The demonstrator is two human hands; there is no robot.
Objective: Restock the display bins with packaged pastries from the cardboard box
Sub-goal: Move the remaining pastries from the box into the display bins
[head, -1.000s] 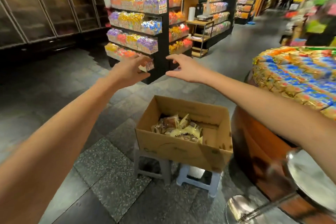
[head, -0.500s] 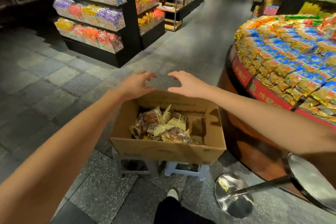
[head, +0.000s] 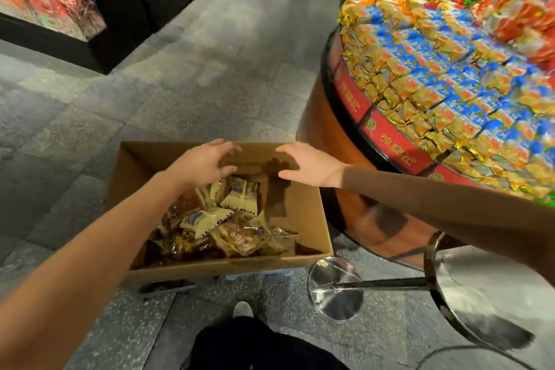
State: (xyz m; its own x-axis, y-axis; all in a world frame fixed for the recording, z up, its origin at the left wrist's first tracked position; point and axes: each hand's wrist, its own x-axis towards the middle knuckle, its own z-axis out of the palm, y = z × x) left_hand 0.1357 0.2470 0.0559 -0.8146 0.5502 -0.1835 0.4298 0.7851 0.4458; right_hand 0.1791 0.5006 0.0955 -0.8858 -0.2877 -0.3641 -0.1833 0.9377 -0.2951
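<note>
On the grey stone floor (head: 210,84), a round wooden display bin (head: 387,133) heaped with gold-and-blue packets stands just right of an open brown cardboard box (head: 228,270). Clear-wrapped brown and yellow packaged pastries (head: 216,219) lie piled in its left half. Over its far end, the left hand (head: 207,164) and right hand (head: 306,166) hover, fingers spread, holding nothing.

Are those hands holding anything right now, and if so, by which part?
Nothing is held. The left hand and right hand hover with fingers spread over the cardboard box, above the packaged pastries, gripping none.
</note>
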